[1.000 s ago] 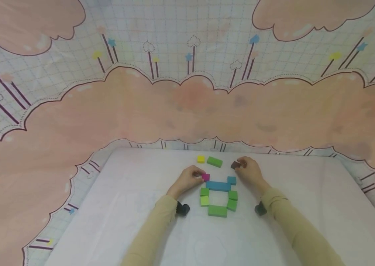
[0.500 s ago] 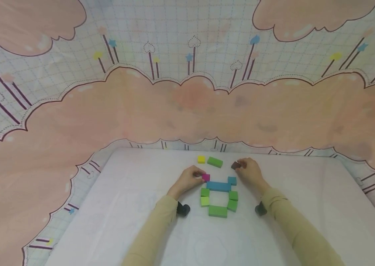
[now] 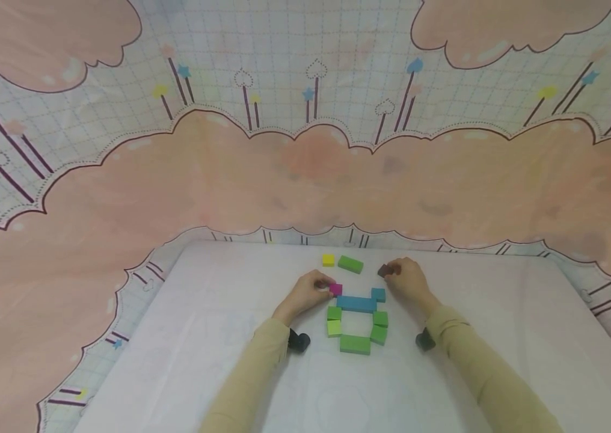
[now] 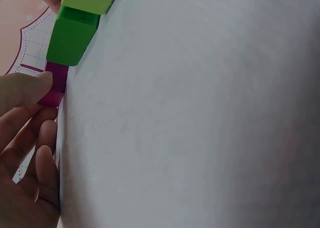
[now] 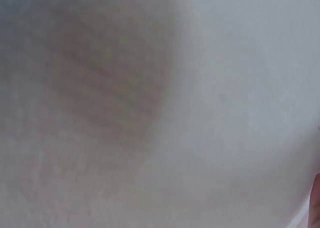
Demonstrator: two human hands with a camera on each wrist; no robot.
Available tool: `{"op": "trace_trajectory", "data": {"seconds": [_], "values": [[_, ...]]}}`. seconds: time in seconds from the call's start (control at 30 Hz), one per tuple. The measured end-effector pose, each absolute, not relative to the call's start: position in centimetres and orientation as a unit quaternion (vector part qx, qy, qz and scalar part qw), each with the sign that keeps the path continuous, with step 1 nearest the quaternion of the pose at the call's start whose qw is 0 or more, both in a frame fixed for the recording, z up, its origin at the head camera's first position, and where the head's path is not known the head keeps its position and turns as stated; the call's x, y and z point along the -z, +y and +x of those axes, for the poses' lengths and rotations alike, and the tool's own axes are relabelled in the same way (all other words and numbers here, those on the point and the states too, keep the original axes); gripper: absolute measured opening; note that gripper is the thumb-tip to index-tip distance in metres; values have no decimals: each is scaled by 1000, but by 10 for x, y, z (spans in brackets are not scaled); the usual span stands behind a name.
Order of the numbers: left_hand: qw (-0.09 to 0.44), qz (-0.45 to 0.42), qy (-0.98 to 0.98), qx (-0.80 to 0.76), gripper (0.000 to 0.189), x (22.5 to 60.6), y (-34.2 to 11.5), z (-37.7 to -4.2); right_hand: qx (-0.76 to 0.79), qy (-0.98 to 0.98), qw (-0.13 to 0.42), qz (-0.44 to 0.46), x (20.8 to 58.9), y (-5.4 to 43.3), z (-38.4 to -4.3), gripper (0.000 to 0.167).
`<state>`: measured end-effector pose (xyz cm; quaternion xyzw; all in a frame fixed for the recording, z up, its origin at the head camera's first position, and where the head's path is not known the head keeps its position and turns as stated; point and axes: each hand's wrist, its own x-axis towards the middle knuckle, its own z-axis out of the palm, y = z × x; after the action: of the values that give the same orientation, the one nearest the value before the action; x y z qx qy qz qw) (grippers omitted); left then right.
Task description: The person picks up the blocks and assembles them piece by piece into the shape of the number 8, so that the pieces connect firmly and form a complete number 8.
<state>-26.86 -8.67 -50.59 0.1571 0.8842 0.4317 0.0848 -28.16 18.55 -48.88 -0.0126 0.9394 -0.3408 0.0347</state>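
My left hand point(image 3: 308, 293) pinches a magenta block point(image 3: 336, 290) between thumb and fingers, at the left end of a long blue block point(image 3: 356, 304). The left wrist view shows the thumb on that magenta block point(image 4: 57, 78), beside a green block point(image 4: 72, 38). Farther right, my right hand point(image 3: 407, 279) pinches a dark brown block point(image 3: 385, 270), which stands tilted beyond a small blue block point(image 3: 378, 294). Only a sliver of a finger point(image 5: 315, 203) shows in the right wrist view; the brown block is out of that frame.
Small green blocks point(image 3: 334, 313) line the left and right sides below the blue one, with a longer green block point(image 3: 355, 344) at the near end. A yellow block point(image 3: 328, 260) and another green block point(image 3: 350, 264) lie near the back edge of the white table point(image 3: 202, 300).
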Motion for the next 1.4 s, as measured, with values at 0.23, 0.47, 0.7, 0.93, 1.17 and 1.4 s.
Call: {"op": "trace_trajectory", "data": {"seconds": [0.23,0.47,0.7,0.93,1.17,1.4], "values": [[91,152,883,-436,27,506,-87,-268,341,939,48,-17,490,186,-281,36],[92,150,880,-441,27,506,-87,-268,348,936,42,-31,490,187,-280,37],[97,145,880,-442,27,507,-87,-269,354,933,39,-53,489,187,-280,38],[91,150,884,-434,28,507,-87,-269,367,925,47,-85,488,187,-281,38],[95,140,883,-437,28,505,-87,-268,362,923,57,-116,488,185,-282,36],[95,145,882,-438,28,505,-88,-267,358,924,58,-125,493,186,-282,34]]}}
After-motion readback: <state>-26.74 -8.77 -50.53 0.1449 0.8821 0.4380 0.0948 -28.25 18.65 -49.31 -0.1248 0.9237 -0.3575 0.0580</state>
